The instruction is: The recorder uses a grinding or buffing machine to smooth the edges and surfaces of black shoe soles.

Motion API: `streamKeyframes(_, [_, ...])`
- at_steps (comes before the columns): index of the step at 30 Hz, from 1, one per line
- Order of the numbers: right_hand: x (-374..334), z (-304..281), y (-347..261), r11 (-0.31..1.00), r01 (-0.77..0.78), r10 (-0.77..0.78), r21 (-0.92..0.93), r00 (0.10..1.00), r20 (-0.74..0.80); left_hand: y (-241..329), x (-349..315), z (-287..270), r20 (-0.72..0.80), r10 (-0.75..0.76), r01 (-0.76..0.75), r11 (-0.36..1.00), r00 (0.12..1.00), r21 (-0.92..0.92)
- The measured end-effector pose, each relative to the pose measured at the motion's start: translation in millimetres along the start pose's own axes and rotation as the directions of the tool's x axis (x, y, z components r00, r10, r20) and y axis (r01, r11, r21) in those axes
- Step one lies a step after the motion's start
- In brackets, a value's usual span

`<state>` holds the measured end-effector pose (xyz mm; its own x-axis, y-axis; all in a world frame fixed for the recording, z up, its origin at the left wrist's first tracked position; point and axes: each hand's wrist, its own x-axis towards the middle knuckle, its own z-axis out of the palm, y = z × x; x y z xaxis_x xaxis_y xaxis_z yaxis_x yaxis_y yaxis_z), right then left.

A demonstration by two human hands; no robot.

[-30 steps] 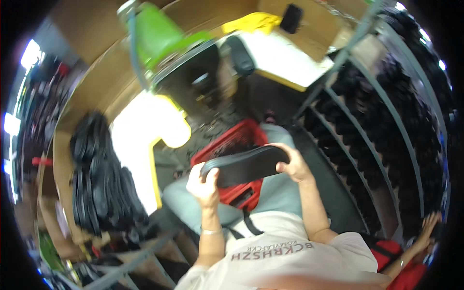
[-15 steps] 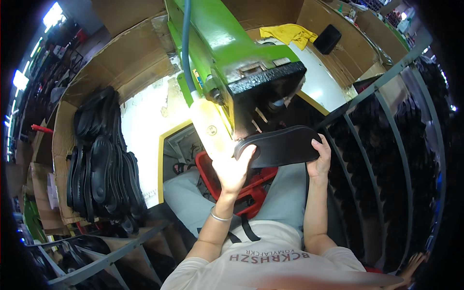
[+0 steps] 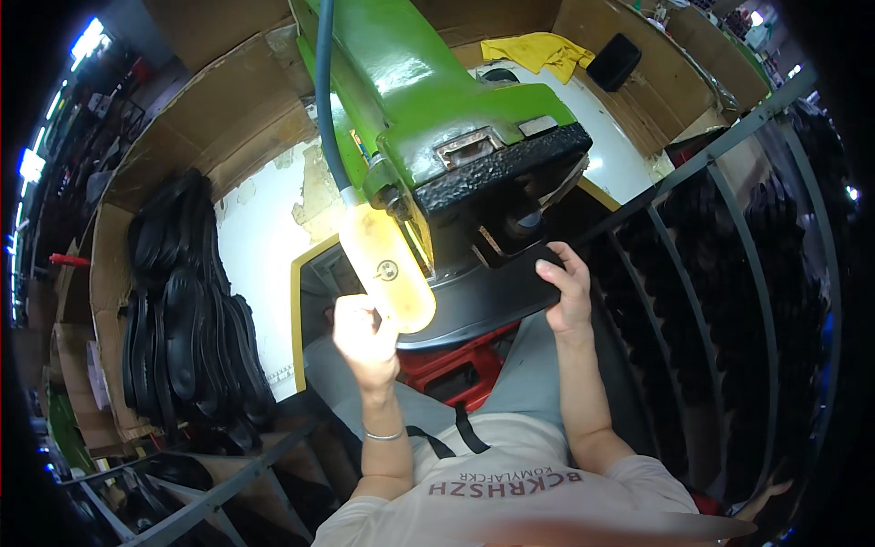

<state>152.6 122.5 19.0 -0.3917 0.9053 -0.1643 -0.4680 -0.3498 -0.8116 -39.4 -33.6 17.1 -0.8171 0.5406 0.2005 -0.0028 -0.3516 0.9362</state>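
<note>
A black shoe sole (image 3: 488, 296) lies crosswise beneath the head of a green machine (image 3: 465, 118), tilted a little with its right end higher. My right hand (image 3: 571, 290) grips that right end, thumb on the upper face. At the opposite end, my left hand (image 3: 365, 342) is closed, its fingers bent at the sole's edge. A glowing yellowish lamp (image 3: 387, 273) on a thick blue-grey cable hangs in front and covers part of the sole's left end and some left fingertips. The black underside of the machine head hides the sole's far edge.
Stacked black soles (image 3: 187, 337) fill the left side of the white worktop (image 3: 260, 223), walled by cardboard (image 3: 246, 118). A yellow cloth (image 3: 538, 55) lies at the back right. Metal racks (image 3: 702, 273) of dark items stand to the right. A red crate (image 3: 456, 369) sits between my legs.
Both hands have brought the sole left and under the machine head. My left hand has moved left and down, past the lamp, which previously overlapped it from above.
</note>
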Motion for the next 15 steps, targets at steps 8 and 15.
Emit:
streamKeyframes(8, [-7.0, 39.1, 17.8, 0.998, -0.018, 0.03, -0.068, 0.984, 0.177, -4.8, -27.9, -68.6, 0.077, -0.195, 0.194, 0.981, 0.978, 0.018])
streamKeyframes(15, [-1.1, 62.6, 32.6, 0.953, 0.216, -0.152, -0.214, 0.948, 0.28, -2.7, -39.2, -35.2, 0.364, -0.336, 0.264, 0.936, 0.868, 0.234])
